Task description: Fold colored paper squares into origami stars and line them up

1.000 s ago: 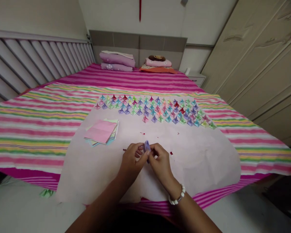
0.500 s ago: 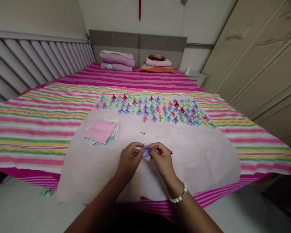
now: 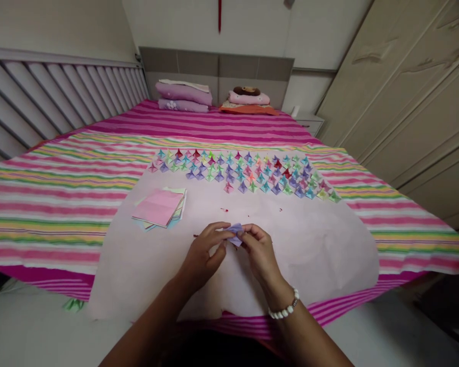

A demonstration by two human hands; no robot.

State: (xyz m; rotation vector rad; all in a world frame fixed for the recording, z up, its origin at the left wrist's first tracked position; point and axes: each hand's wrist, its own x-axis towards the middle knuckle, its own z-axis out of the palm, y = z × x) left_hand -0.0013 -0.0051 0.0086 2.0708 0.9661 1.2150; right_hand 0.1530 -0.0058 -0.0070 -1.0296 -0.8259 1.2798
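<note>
On the sheet (image 3: 309, 255), a paper stack (image 3: 158, 206) lies left of the held paper (image 3: 235, 228), folded pieces (image 3: 239, 178) behind.

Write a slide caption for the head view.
Right hand pinches purple paper, left hand touching it, with a stack and folded shapes beyond.

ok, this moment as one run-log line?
left hand: fingers on folded purple paper | right hand: pinching it | ahead: multicoloured folded-paper rows | left: square pink-topped paper stack

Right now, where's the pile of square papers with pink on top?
In the head view, the pile lies on the pale sheet, ahead and to the left of the left hand, nearer than the folded paper shapes.
</note>
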